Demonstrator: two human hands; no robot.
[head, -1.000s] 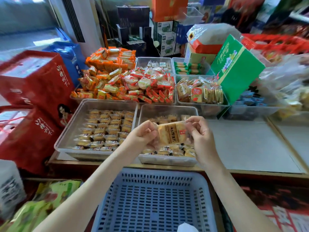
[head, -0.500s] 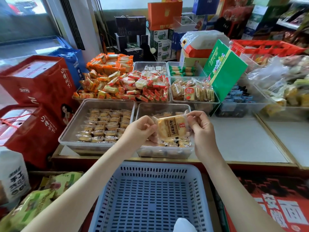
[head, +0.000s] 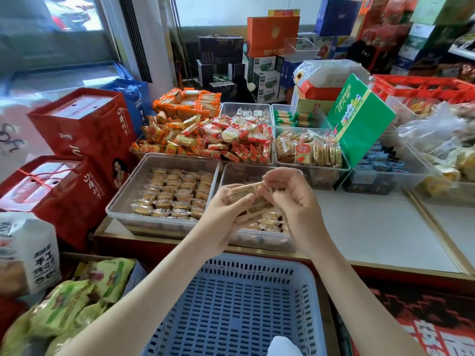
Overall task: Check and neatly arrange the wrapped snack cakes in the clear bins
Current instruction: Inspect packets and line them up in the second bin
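My left hand (head: 223,211) and right hand (head: 295,204) each pinch one end of a wrapped snack cake (head: 244,190). Long axis left-right, directly over the right clear bin (head: 259,241).

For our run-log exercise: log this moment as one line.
left hand: grips snack cake | right hand: grips same cake | cake: over partly filled clear bin
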